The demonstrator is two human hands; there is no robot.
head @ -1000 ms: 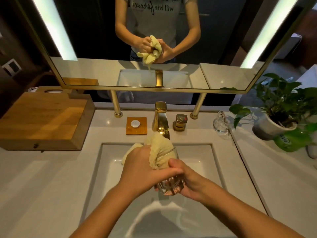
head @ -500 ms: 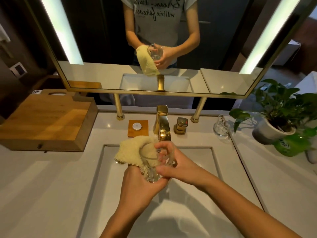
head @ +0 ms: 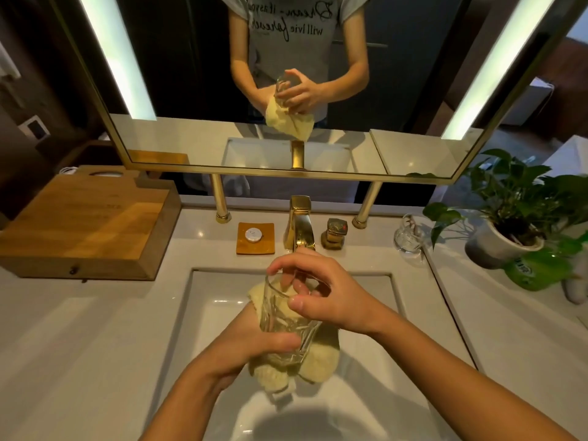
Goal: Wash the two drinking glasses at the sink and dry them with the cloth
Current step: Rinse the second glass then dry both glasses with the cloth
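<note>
Left hand (head: pixel 246 343) and right hand (head: pixel 334 294) hold glass (head: pixel 281 316), cloth (head: pixel 319 361) half-hidden, probably bunched.

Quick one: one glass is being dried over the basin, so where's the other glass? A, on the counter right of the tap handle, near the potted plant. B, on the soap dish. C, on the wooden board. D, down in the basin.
A: the other glass sits on the counter, just right of the gold tap handle and left of the potted plant.
</note>
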